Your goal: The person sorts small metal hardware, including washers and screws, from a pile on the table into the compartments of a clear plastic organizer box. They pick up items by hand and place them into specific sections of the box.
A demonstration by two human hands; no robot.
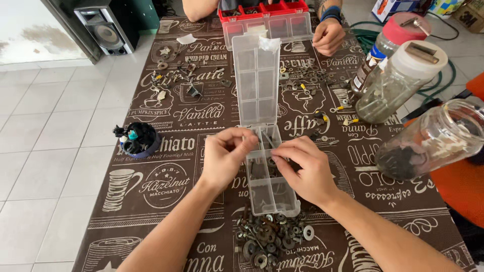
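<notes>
A clear plastic compartment box (272, 194) lies open on the table, its lid (256, 80) folded back away from me. My left hand (224, 156) hovers over the box's left edge, fingers pinched on a small thin metal piece. My right hand (305, 168) rests on the box's right side, fingertips down inside a compartment; whether it holds anything is hidden. A heap of rusty washers and nuts (269, 239) lies just in front of the box, between my forearms.
Another person's hand (327, 36) rests by a red-and-clear organizer (267, 20) at the far edge. Loose hardware (307, 83) is scattered mid-table. Three jars (403, 83) stand or lie at right. A dark dish of parts (137, 139) sits left. A speaker (106, 30) stands on the floor.
</notes>
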